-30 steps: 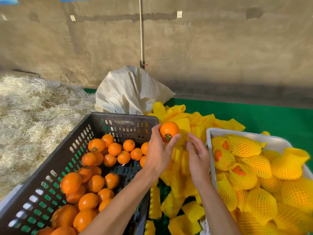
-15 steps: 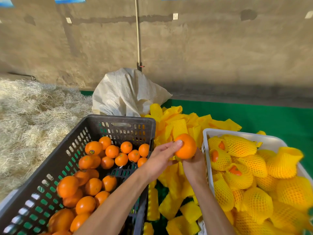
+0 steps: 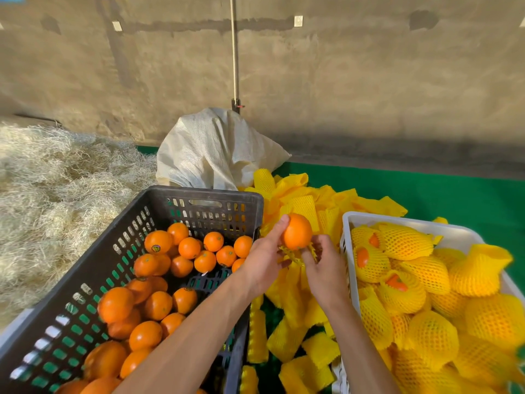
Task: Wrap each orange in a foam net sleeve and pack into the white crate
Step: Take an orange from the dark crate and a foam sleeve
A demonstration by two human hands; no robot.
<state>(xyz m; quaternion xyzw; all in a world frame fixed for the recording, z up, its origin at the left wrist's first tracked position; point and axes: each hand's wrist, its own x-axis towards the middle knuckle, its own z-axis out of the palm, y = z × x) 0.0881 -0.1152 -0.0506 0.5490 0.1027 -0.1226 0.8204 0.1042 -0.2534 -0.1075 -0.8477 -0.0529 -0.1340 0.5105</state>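
Orange [image 3: 297,231] held by left hand [image 3: 262,261], fingers curled round it, between black crate [image 3: 181,194] and white crate [image 3: 369,218]. Right hand [image 3: 324,273] pinches yellow foam net sleeve [image 3: 292,255] under it.

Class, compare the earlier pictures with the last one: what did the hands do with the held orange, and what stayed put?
The left hand carried the bare round orange rightward and down to the right hand, which now pinches a yellow foam net sleeve open beneath it. Both crates' contents stayed put.
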